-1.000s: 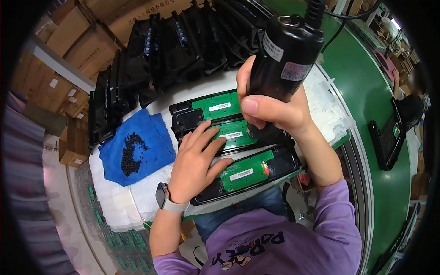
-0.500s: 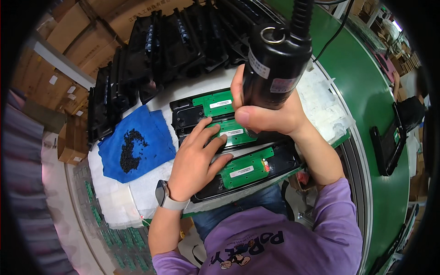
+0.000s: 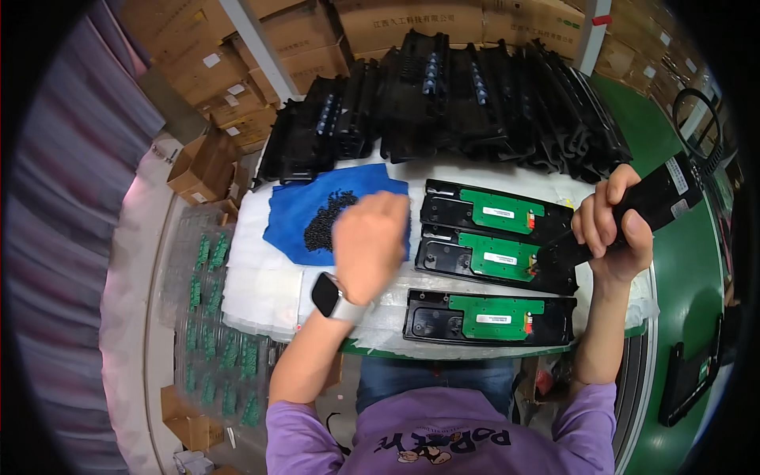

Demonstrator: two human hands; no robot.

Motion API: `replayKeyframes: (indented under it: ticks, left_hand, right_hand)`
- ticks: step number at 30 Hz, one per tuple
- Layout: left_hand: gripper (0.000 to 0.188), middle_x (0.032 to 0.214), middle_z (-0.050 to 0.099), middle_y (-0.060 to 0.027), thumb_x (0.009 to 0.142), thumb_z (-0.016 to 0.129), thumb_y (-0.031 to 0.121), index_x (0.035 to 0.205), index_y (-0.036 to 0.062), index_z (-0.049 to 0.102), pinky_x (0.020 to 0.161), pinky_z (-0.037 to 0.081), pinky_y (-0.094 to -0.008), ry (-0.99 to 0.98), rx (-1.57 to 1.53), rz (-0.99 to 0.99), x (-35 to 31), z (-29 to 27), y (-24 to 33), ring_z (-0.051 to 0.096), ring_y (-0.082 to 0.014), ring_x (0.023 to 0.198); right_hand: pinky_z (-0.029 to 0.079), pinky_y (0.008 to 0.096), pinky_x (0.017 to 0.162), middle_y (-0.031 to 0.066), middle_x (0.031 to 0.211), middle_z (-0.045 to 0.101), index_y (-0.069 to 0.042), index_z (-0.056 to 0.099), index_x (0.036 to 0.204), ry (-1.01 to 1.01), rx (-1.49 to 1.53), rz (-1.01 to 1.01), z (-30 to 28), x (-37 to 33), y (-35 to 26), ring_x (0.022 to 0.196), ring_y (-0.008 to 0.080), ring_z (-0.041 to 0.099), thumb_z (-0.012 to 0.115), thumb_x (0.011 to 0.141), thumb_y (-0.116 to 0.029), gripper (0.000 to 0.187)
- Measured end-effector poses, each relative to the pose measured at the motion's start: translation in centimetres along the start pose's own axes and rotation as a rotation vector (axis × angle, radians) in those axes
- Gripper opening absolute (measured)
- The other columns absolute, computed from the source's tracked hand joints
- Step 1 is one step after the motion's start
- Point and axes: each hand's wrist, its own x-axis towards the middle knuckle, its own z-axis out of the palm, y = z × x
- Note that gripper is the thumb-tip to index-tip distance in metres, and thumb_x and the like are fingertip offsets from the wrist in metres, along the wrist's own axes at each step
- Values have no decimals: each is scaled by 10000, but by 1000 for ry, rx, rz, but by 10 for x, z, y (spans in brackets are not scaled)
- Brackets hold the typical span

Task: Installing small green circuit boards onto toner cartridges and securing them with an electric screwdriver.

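Note:
My right hand (image 3: pixel 613 224) grips a black electric screwdriver (image 3: pixel 661 194), held slanted with its lower end over the right part of the middle panel. Three black plastic panels lie in a stack of rows, each with a green circuit board: the far panel (image 3: pixel 443 212), the middle panel (image 3: pixel 446 255) and the near panel (image 3: pixel 433 321). Over at the left, my left hand (image 3: pixel 370 241) is above a blue cloth (image 3: pixel 289 210) bearing a heap of small black screws (image 3: pixel 321 229). That hand is blurred and its fingertips are hidden, so its grip does not show.
Black plastic housings (image 3: pixel 427 103) crowd the back of the white-covered table (image 3: pixel 261 281). Clear trays with green boards (image 3: pixel 207 332) stand low at the left. Cardboard boxes (image 3: pixel 412 28) are piled behind. A green surface (image 3: pixel 693 261) at the right carries another black housing (image 3: pixel 687 380).
My left hand has left the panels and moved over the screws on the cloth. The right hand has shifted right, tilting the screwdriver from upright to slanted. The whole view has turned.

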Motion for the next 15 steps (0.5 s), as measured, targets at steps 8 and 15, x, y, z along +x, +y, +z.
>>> replayKeyframes:
  ticks: [8,15]
  left_hand:
    - [120,783,581,-126,722,664,130,739,31,598,573,480,-382,-90,228,-352,-21,-1,-92,597,-308,699]
    - [68,738,594,-140,786,583,74,765,18,615,557,468,-396,181,211,-302,-21,3,-87,585,-330,636]
  right_hand:
    - [337,223,384,-13,490,377,-42,395,854,-21,-104,86,11,-2,7,351,90,366,611,726,-222,309]
    - [308,233,381,-3,511,374,-38,409,872,4,-130,116,7,-2,15,366,97,372,600,738,-211,291]
